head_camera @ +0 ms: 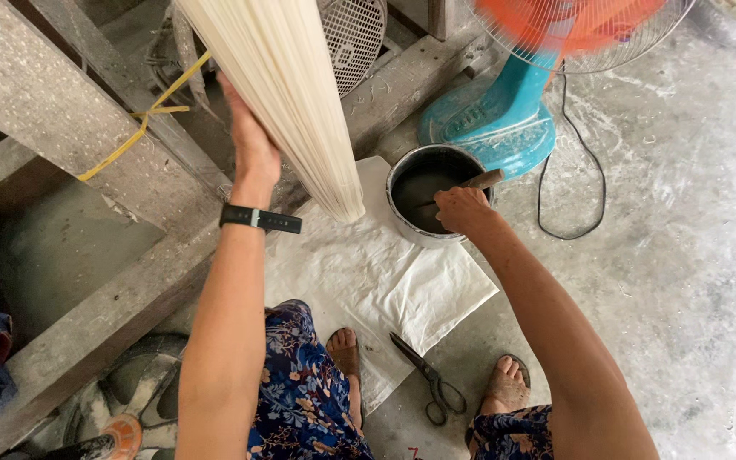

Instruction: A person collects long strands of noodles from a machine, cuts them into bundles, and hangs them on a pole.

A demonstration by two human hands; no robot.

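My left hand (251, 145) is raised behind a hanging sheet of pale, thin noodle strands (287, 94) and presses against them; a black band sits on that wrist. My right hand (463, 207) grips the wooden handle of a brush (480, 181) that dips into a round metal pot (402, 217) of dark liquid. The pot stands on a white cloth (385, 281) spread over the floor, just right of the strands' lower ends.
Black scissors (426, 379) lie at the cloth's edge between my feet. A teal floor fan (504, 111) with orange blades spins behind the pot, its black cord (585, 170) looping on the concrete. Wooden beams (61, 111) with a yellow strap run at left.
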